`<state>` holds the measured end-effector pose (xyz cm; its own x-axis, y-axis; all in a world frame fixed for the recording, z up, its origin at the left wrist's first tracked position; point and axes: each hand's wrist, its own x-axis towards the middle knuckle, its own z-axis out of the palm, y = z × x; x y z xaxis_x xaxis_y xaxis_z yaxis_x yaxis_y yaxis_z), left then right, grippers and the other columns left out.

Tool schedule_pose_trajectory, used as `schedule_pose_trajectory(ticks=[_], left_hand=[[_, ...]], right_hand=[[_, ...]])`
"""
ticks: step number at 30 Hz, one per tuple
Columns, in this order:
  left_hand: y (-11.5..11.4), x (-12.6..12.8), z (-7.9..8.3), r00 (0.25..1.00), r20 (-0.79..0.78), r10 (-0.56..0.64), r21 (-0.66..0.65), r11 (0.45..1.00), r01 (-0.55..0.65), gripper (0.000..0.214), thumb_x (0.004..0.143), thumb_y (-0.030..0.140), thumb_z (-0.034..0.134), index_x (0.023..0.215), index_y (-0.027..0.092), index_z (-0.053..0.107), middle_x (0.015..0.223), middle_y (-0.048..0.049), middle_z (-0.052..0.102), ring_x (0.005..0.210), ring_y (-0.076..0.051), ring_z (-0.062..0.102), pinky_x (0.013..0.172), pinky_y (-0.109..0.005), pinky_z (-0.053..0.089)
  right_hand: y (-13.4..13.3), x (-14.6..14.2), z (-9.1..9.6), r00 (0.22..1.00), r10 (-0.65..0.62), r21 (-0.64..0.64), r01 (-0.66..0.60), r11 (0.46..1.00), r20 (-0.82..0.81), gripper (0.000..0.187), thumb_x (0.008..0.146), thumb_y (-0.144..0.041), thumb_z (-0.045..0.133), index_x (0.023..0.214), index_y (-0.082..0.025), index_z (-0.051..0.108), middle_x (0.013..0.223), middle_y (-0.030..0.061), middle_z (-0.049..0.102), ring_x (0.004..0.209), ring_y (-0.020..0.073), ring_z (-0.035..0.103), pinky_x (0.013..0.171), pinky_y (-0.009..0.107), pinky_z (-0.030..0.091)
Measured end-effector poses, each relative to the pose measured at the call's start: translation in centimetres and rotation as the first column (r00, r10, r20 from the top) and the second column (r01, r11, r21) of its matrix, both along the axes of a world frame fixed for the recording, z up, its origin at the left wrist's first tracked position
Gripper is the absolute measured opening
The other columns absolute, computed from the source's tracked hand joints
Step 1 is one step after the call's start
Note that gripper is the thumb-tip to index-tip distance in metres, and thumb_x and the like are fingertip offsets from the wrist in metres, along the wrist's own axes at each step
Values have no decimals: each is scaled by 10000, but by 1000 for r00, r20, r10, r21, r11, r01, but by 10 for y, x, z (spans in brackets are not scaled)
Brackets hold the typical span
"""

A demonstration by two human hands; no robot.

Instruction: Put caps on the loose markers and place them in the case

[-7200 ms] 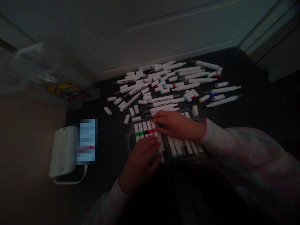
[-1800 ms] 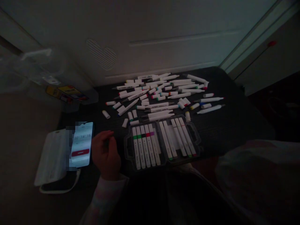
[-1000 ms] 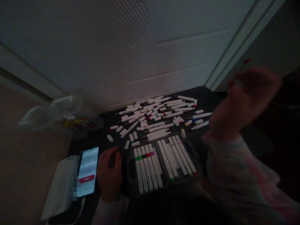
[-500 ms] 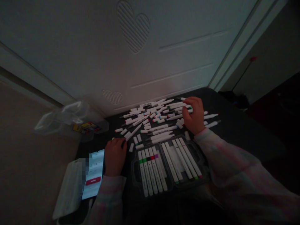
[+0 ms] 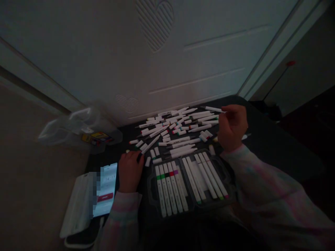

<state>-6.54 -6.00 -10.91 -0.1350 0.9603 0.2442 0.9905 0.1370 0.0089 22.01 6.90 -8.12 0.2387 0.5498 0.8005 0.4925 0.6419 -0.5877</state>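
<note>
My right hand (image 5: pixel 231 127) is raised over the right end of a heap of loose white markers and caps (image 5: pixel 178 129), pinching one white marker (image 5: pixel 213 109) that sticks out to the left. My left hand (image 5: pixel 129 169) rests curled on the dark mat, beside a lit phone (image 5: pixel 106 190) and close to a loose cap (image 5: pixel 148 161); its fingers are closed and what they hold is hidden. An open clear marker case (image 5: pixel 149 181) lies in front of me, with several markers laid in both halves.
A clear plastic box (image 5: pixel 78 130) with a coloured label stands at the left edge of the mat. A white pouch (image 5: pixel 75 204) lies under the phone. A white door with heart reliefs (image 5: pixel 154 21) rises behind the mat; beige floor lies left.
My right hand has lifted from the pile with one marker pinched in it. My left hand has stayed by the phone. The view has shifted slightly.
</note>
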Motion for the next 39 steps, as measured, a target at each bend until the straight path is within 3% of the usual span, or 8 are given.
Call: schedule_pose_trajectory(ticks=[6,11,24,27,30,34,37,39], left_hand=[[1,0,0,1000,-3,-21,-6,1000,21,289,828,296,407,899,136,638,881,-109,660,828,-256,550,751,-373,394],[2,-2,-3,999,-15,-29,11,999,30,306,824,315,394,872,134,635,881,-111,666,832,-262,554,753,-377,391],[6,-3,-5,999,-24,-44,-1,999,44,336,818,353,371,839,143,632,852,-116,668,818,-267,570,757,-384,397],[6,-3,-5,999,-23,-37,-11,999,37,335,816,350,381,844,136,636,857,-118,669,815,-268,568,750,-379,400],[6,-3,-6,999,-11,-40,4,999,40,332,819,346,377,848,138,634,856,-114,671,806,-259,570,751,-372,402],[6,-4,-7,999,-12,-43,43,998,44,317,813,351,372,820,159,624,831,-107,670,784,-255,572,740,-372,406],[6,-4,-8,998,-20,-66,43,997,67,316,814,345,356,820,164,616,839,-108,666,800,-258,573,739,-378,404],[5,-4,-9,997,-23,-77,45,996,78,320,816,338,347,826,163,614,848,-110,665,813,-260,572,739,-380,403]], right_hand=[[5,5,9,874,138,-34,-173,984,-466,103,689,-166,525,771,-220,556,705,-11,476,564,116,424,518,263,343],[15,34,22,420,287,-38,-615,788,-861,60,687,-227,448,692,-205,504,572,-51,343,403,71,212,380,234,187],[12,59,33,-183,308,345,-689,637,-934,156,822,-203,362,730,-250,479,512,-39,333,380,109,281,381,303,268],[9,61,38,-17,377,261,-751,606,-926,123,801,-207,411,700,-238,473,504,-51,310,378,99,267,385,290,269],[3,65,40,370,424,-56,-804,592,-827,82,761,-236,445,691,-226,488,520,-58,301,401,94,271,407,266,278],[-12,76,25,903,386,-456,-429,779,-190,157,680,-180,481,813,-229,548,709,2,526,652,162,520,605,332,419],[-23,93,0,736,281,-443,29,896,616,354,662,-158,496,1006,-188,572,1123,113,550,1093,298,467,884,477,350],[-26,104,-17,549,264,-417,173,893,793,461,698,-136,449,1156,-159,507,1264,153,471,1190,310,401,935,505,302]])
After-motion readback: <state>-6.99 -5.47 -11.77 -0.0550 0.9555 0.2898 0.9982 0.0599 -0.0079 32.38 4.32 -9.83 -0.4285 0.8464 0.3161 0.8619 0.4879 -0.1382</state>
